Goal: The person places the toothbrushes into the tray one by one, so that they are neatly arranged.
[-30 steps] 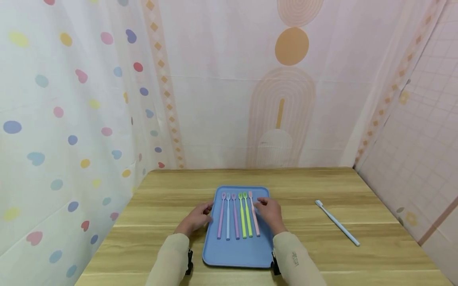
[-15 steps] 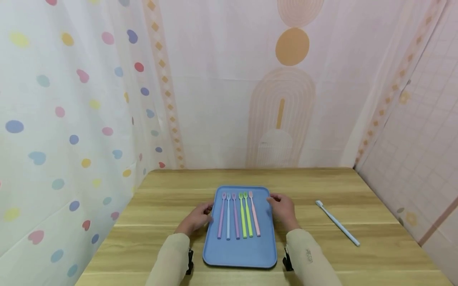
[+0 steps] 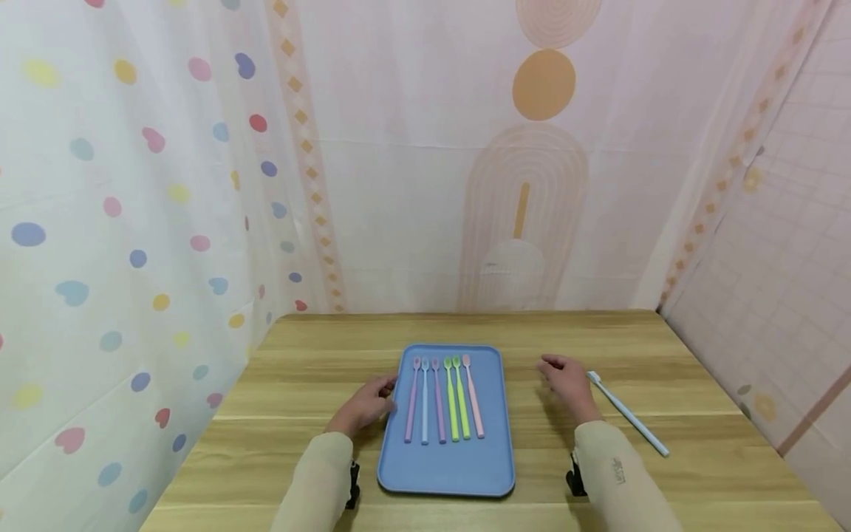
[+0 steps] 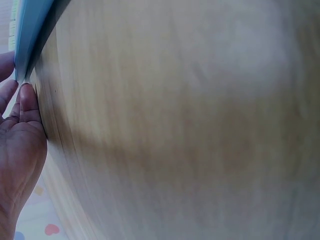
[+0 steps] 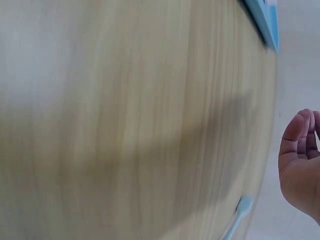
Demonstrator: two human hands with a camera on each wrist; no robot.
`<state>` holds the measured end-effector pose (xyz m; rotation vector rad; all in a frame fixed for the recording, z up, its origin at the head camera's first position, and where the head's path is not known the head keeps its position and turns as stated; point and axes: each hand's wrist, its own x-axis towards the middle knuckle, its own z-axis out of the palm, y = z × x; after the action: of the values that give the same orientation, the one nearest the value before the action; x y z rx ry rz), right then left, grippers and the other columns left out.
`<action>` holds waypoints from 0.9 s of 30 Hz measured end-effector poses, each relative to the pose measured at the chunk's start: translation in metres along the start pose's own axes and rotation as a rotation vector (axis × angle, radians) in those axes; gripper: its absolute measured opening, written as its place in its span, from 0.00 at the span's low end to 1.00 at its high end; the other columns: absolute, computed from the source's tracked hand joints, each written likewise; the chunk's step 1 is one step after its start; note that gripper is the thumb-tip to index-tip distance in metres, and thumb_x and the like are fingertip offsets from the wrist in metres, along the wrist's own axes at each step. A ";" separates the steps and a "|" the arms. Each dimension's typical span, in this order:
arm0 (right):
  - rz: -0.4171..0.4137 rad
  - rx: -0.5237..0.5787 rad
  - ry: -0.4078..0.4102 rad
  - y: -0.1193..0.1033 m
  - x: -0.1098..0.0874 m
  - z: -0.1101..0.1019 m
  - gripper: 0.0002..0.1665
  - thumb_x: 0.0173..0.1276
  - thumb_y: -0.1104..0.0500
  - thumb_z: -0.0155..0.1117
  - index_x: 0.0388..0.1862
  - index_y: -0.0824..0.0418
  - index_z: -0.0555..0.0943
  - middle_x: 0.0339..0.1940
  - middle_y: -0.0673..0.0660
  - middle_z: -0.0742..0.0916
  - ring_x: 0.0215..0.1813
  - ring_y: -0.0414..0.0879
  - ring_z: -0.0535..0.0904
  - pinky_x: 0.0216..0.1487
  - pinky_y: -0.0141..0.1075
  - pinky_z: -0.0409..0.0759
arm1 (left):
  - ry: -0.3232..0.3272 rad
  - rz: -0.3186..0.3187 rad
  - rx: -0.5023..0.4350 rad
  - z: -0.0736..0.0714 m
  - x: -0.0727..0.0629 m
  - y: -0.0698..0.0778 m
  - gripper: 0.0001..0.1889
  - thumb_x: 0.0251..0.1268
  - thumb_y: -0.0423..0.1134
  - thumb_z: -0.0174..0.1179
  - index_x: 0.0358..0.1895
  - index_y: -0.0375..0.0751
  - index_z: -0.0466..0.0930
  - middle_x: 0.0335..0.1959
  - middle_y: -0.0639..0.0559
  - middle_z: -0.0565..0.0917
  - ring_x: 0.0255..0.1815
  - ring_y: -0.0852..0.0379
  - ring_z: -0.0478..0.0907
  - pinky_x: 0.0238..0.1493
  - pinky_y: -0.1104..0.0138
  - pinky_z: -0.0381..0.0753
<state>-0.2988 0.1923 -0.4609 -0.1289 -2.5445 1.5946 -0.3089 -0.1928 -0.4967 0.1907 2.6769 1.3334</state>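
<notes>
A blue tray (image 3: 447,473) lies on the table, with several toothbrushes side by side on it: purple, light blue, two green (image 3: 462,403) and a pink one (image 3: 473,399) at the right end. My left hand (image 3: 364,406) holds the tray's left edge; in the left wrist view, fingertips (image 4: 29,97) and thumb meet right at the tray rim (image 4: 31,35). My right hand (image 3: 570,386) hovers over the wood right of the tray, fingers loosely bent, holding nothing. Just to its right lies a single light blue toothbrush (image 3: 628,414), its head also showing in the right wrist view.
The wooden table (image 3: 319,340) reaches back to a patterned curtain (image 3: 399,222). A dotted curtain (image 3: 133,222) hangs on the left, and a checked one (image 3: 784,258) on the right.
My right hand has left the pink toothbrush and moved right, past the tray's edge, toward the loose light blue toothbrush. The pink toothbrush now lies straighter. My left hand has stayed at the tray.
</notes>
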 end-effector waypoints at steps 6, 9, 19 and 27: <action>-0.005 -0.011 -0.031 0.010 -0.002 -0.037 0.28 0.77 0.56 0.54 0.67 0.75 0.71 0.61 0.73 0.78 0.56 0.65 0.78 0.49 0.47 0.80 | -0.004 -0.006 -0.007 -0.002 0.000 0.001 0.32 0.61 0.29 0.59 0.72 0.39 0.68 0.64 0.40 0.71 0.62 0.41 0.67 0.63 0.44 0.66; 0.010 -0.036 -0.050 0.019 -0.003 -0.057 0.30 0.78 0.53 0.53 0.69 0.74 0.69 0.64 0.73 0.76 0.60 0.65 0.75 0.54 0.50 0.78 | -0.001 -0.001 -0.011 -0.002 -0.001 0.000 0.32 0.61 0.29 0.59 0.72 0.38 0.67 0.64 0.40 0.71 0.61 0.41 0.67 0.63 0.44 0.66; 0.085 -0.154 -0.031 0.060 -0.007 -0.113 0.31 0.76 0.53 0.53 0.68 0.75 0.70 0.61 0.73 0.78 0.53 0.62 0.78 0.46 0.43 0.78 | 0.002 -0.001 -0.012 0.001 0.000 -0.001 0.33 0.60 0.28 0.60 0.72 0.37 0.67 0.62 0.39 0.72 0.61 0.40 0.67 0.62 0.44 0.66; 0.157 -0.088 -0.111 0.075 -0.013 -0.130 0.30 0.73 0.56 0.60 0.64 0.78 0.71 0.44 0.62 0.85 0.39 0.46 0.77 0.37 0.36 0.78 | 0.008 0.008 0.006 0.000 0.000 0.001 0.33 0.59 0.28 0.60 0.72 0.36 0.67 0.60 0.40 0.73 0.60 0.41 0.68 0.62 0.45 0.67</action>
<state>-0.2647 0.3386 -0.4735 -0.2631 -2.7523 1.5842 -0.3086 -0.1928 -0.4961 0.1979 2.6900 1.3315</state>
